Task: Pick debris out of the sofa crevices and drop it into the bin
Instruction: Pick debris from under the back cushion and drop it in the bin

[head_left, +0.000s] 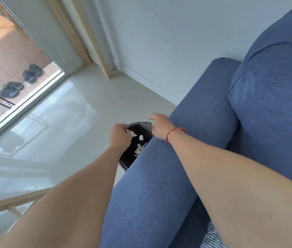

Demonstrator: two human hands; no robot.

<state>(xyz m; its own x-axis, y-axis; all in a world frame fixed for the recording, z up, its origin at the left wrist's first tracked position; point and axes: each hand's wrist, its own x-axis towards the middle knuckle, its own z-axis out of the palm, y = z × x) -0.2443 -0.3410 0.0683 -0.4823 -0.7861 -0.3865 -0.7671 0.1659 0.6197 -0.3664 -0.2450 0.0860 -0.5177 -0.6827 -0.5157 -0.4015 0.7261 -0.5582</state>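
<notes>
A black-lined bin [134, 151] stands on the floor against the outer side of the blue sofa armrest [161, 176]. White scraps of debris [139, 148] lie inside it. My left hand [119, 136] is over the bin's left rim, its fingers curled at the liner edge; whether it holds a scrap I cannot tell. My right hand [159, 126], with a red string at the wrist, reaches across the armrest above the bin's far rim, fingers spread and pointing down. The armrest hides the bin's right side.
A blue back cushion [270, 97] fills the right side. A glossy white tiled floor [66, 122] stretches left to a glass door [16, 51] with dark shoes outside. A light wooden table frame [7, 203] sits at the lower left. A white wall [159, 42] is behind.
</notes>
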